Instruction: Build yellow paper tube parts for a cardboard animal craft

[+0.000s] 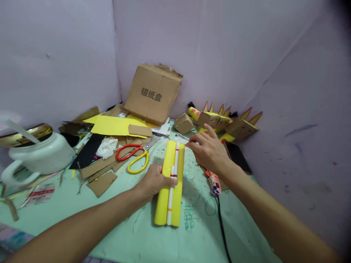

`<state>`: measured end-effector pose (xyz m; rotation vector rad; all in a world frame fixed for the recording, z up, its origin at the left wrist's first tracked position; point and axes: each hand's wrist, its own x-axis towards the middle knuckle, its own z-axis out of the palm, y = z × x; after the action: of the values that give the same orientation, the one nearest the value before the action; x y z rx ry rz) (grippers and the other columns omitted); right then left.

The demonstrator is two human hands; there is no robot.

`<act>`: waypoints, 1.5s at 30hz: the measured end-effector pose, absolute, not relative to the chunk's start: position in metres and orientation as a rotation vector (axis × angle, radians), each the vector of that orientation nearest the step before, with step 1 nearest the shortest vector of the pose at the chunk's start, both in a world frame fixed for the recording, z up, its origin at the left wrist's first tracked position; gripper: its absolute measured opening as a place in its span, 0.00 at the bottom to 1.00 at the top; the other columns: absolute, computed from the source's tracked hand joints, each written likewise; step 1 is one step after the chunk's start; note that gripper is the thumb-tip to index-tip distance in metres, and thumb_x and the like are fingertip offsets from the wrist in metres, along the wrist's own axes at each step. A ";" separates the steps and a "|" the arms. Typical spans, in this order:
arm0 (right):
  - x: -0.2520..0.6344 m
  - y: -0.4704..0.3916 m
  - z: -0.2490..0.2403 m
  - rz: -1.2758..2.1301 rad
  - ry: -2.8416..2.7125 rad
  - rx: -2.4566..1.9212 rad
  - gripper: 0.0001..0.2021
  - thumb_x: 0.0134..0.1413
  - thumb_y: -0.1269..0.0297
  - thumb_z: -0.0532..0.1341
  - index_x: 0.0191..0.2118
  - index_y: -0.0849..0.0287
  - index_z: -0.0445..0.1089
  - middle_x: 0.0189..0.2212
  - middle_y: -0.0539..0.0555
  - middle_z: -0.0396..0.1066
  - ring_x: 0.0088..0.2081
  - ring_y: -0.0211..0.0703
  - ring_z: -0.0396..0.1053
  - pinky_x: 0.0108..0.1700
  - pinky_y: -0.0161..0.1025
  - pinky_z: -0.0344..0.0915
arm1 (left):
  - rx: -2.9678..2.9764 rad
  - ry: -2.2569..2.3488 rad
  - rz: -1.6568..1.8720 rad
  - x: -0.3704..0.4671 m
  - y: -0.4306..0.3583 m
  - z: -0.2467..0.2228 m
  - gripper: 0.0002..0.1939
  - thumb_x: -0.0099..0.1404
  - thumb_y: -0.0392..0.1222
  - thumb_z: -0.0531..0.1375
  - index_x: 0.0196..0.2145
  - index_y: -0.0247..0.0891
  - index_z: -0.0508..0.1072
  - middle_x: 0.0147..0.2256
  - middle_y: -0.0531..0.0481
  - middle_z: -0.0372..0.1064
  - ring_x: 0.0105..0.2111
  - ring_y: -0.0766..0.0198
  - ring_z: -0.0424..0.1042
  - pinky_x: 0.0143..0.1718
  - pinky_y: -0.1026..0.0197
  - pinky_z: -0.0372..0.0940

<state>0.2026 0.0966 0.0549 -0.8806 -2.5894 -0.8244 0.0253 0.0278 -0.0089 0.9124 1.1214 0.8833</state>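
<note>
A yellow paper piece (161, 208) with curled sides lies at the middle, and white sticks with coloured bands (170, 199) run lengthwise along its centre. My left hand (155, 180) grips the paper and sticks at mid-length, its thumb pressed on the sticks. My right hand (207, 148) hovers just right of the paper's far end, thumb and index finger pinched together; anything between them is too small to make out. Below that hand lies a patterned glue gun (214, 183) with a black cable. Red-and-yellow handled scissors (138, 157) rest to the left.
A cardboard box (153, 93) leans on the back wall. Yellow sheets (109, 125) and cardboard scraps (102, 183) lie left. A white mug-like pot (41, 155) stands far left. Yellow-and-cardboard crafts with spikes (241, 128) sit back right on the green-covered table (131, 233).
</note>
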 end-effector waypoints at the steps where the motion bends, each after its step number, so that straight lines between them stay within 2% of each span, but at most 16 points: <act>1: 0.203 0.096 0.055 -0.818 -2.597 -0.859 0.13 0.51 0.78 0.53 0.33 0.57 0.73 0.32 0.53 0.71 0.33 0.42 0.65 0.57 0.57 0.47 | 0.910 1.126 0.885 0.026 0.028 -0.008 0.06 0.40 0.30 0.63 0.21 0.34 0.72 0.19 0.52 0.71 0.20 0.64 0.70 0.22 0.63 0.66; 7: 0.190 0.091 0.051 -0.790 -2.714 -0.654 0.17 0.52 0.81 0.50 0.37 0.56 0.72 0.33 0.52 0.69 0.35 0.41 0.65 0.59 0.57 0.44 | 0.915 1.158 0.902 0.026 0.028 -0.008 0.07 0.39 0.29 0.64 0.21 0.34 0.72 0.18 0.54 0.70 0.20 0.64 0.70 0.22 0.64 0.65; 11: 0.182 0.094 0.050 -0.828 -2.826 -0.580 0.15 0.55 0.78 0.51 0.35 0.55 0.72 0.34 0.51 0.68 0.36 0.42 0.64 0.60 0.58 0.40 | 0.916 1.157 0.913 0.025 0.029 -0.011 0.07 0.39 0.30 0.65 0.20 0.34 0.71 0.18 0.54 0.70 0.21 0.63 0.70 0.23 0.63 0.66; 15: 0.180 0.099 0.057 -0.895 -2.902 -0.551 0.11 0.57 0.73 0.53 0.34 0.55 0.71 0.35 0.51 0.67 0.37 0.44 0.63 0.59 0.59 0.40 | 0.916 1.144 0.914 0.025 0.029 -0.012 0.06 0.41 0.30 0.65 0.20 0.34 0.71 0.19 0.54 0.70 0.21 0.64 0.70 0.24 0.63 0.66; 19: 0.186 0.101 0.066 -0.857 -2.969 -0.560 0.12 0.58 0.75 0.51 0.36 0.54 0.70 0.35 0.51 0.68 0.40 0.45 0.62 0.60 0.59 0.36 | 0.907 1.145 0.915 0.025 0.029 -0.012 0.05 0.43 0.30 0.64 0.20 0.34 0.71 0.18 0.55 0.69 0.20 0.65 0.69 0.22 0.65 0.65; 23: 0.204 0.106 0.067 -0.360 -2.943 -0.756 0.15 0.56 0.77 0.50 0.35 0.52 0.70 0.32 0.49 0.69 0.40 0.44 0.62 0.60 0.56 0.38 | 0.901 1.156 0.907 0.026 0.029 -0.011 0.05 0.43 0.29 0.63 0.20 0.34 0.70 0.16 0.56 0.68 0.18 0.67 0.68 0.20 0.66 0.64; 26: 0.220 0.108 0.064 0.166 -2.621 -1.132 0.11 0.48 0.78 0.55 0.29 0.56 0.70 0.27 0.50 0.70 0.38 0.44 0.63 0.59 0.53 0.42 | 0.900 1.164 0.890 0.026 0.029 -0.010 0.05 0.43 0.29 0.63 0.20 0.33 0.70 0.17 0.54 0.69 0.18 0.66 0.68 0.20 0.66 0.64; 28: 0.225 0.101 0.060 0.413 -2.301 -1.386 0.06 0.42 0.77 0.59 0.24 0.58 0.70 0.24 0.51 0.70 0.35 0.45 0.65 0.55 0.53 0.49 | 0.897 1.170 0.881 0.026 0.028 -0.009 0.04 0.43 0.30 0.63 0.21 0.33 0.70 0.17 0.53 0.70 0.18 0.65 0.69 0.20 0.65 0.65; 31: 0.220 0.080 0.052 0.696 -1.955 -1.602 0.01 0.38 0.71 0.61 0.23 0.60 0.68 0.19 0.53 0.70 0.24 0.42 0.66 0.37 0.47 0.65 | 0.897 1.169 0.880 0.026 0.027 -0.009 0.04 0.43 0.31 0.63 0.21 0.33 0.71 0.18 0.52 0.71 0.19 0.64 0.69 0.20 0.64 0.65; 32: 0.215 0.071 0.048 0.803 -1.864 -1.637 0.02 0.37 0.68 0.62 0.23 0.60 0.68 0.18 0.53 0.70 0.21 0.41 0.65 0.30 0.43 0.66 | 0.898 1.167 0.882 0.026 0.027 -0.010 0.05 0.42 0.31 0.63 0.22 0.32 0.71 0.18 0.52 0.71 0.19 0.64 0.69 0.20 0.64 0.65; 34: 0.202 0.056 0.040 1.001 -1.690 -1.665 0.04 0.37 0.66 0.61 0.22 0.60 0.67 0.19 0.53 0.71 0.19 0.38 0.66 0.24 0.37 0.66 | 0.898 1.161 0.892 0.026 0.026 -0.010 0.06 0.42 0.31 0.63 0.22 0.32 0.72 0.18 0.52 0.71 0.19 0.64 0.69 0.20 0.64 0.65; 39: 0.173 0.037 0.016 1.217 -1.396 -1.647 0.05 0.34 0.65 0.62 0.21 0.59 0.65 0.15 0.48 0.68 0.17 0.37 0.67 0.22 0.37 0.69 | 0.903 1.144 0.919 0.025 0.027 -0.009 0.06 0.40 0.32 0.63 0.21 0.32 0.71 0.17 0.53 0.70 0.18 0.66 0.68 0.20 0.66 0.63; 45: 0.171 0.042 -0.001 1.191 -1.393 -1.593 0.06 0.36 0.63 0.63 0.22 0.60 0.69 0.16 0.50 0.71 0.18 0.38 0.68 0.23 0.35 0.68 | 0.913 1.127 0.938 0.026 0.028 -0.009 0.05 0.38 0.30 0.62 0.19 0.32 0.71 0.16 0.55 0.68 0.18 0.68 0.66 0.19 0.68 0.61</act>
<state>0.1707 0.0421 -0.0011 -1.5927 -1.3928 1.1914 0.0259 0.0283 -0.0086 0.9127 1.1269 0.9384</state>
